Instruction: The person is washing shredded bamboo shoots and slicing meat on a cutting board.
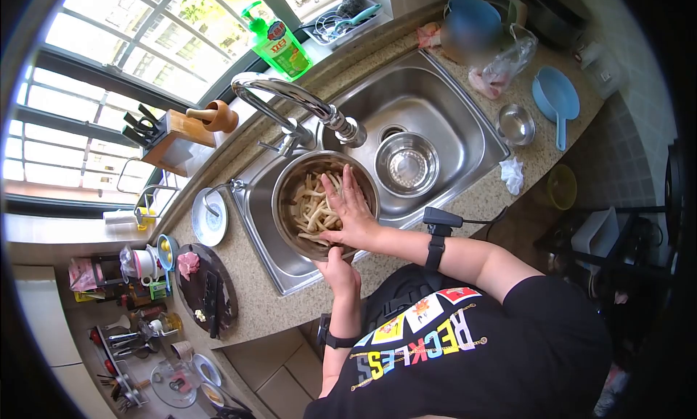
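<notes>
A steel bowl (282,214) holding pale, finger-length strips of food (314,208) is held over the left basin of the sink. My left hand (339,272) grips the rim on the side near me, with its thumb on top. Stretched out flat, my right hand (353,214) lies over the right part of the strips, fingers slightly apart and pointing toward the faucet (319,110). The exact kind of the strips cannot be made out. Part of them is hidden beneath my right hand.
A steel basin (406,165) sits in the right sink compartment (465,121). On the left counter are a white plate (210,217) and a dark cutting board (190,292) with raw meat (189,265) and a cleaver (211,303). A blue strainer (555,92) lies at right.
</notes>
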{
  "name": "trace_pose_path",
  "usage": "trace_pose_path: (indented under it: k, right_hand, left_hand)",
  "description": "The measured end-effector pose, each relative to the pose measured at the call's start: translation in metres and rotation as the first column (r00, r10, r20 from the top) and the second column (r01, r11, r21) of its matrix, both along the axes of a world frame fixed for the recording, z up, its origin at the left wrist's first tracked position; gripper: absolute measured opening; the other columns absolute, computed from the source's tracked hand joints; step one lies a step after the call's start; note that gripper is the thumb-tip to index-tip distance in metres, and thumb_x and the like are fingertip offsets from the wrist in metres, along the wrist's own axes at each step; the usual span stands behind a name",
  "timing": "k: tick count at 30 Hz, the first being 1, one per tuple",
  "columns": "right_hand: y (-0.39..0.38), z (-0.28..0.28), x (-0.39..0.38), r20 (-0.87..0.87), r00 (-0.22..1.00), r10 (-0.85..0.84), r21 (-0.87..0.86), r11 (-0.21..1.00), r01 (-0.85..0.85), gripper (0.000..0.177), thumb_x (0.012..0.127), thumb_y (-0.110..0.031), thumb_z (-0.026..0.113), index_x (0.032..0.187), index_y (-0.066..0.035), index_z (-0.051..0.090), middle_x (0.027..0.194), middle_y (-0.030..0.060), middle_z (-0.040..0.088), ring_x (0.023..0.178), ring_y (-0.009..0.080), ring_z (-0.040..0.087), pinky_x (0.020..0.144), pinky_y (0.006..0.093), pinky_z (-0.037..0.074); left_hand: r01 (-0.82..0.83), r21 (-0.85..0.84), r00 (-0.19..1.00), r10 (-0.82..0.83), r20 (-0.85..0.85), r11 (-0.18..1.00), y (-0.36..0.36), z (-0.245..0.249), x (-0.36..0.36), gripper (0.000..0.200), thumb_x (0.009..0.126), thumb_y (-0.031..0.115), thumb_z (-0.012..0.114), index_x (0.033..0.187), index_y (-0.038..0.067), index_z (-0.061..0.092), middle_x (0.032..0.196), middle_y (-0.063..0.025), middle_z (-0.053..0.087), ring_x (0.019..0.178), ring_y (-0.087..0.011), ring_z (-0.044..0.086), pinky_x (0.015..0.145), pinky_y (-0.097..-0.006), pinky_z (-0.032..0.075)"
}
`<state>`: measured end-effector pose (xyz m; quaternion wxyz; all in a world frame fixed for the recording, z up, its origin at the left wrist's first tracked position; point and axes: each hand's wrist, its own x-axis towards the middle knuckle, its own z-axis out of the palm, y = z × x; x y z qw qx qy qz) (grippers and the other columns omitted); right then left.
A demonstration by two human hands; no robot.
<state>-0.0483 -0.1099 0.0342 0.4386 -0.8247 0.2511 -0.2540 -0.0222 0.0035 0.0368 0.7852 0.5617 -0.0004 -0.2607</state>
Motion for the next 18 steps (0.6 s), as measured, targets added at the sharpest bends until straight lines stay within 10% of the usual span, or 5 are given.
trace_pose_path:
  k: [18]
  right_hand:
    - [0.002, -0.005, 0.003, -0.062, 0.998, 0.027, 0.006, 1.0, -0.026, 0.127, 0.063, -0.062, 0.075, 0.152, -0.015, -0.004, 0.153, 0.026, -0.013, 0.14, 0.0494, -0.007, 0.111, 0.0603, 0.008]
  left_hand:
    - [0.039, 0.052, 0.978, -0.048, 0.203, 0.998, -0.002, 0.009, -0.006, 0.071, 0.077, -0.01, 0.044, 0.143, 0.008, 0.025, 0.138, -0.014, 0.039, 0.12, -0.0264, 0.05, 0.092, -0.0369, 0.051]
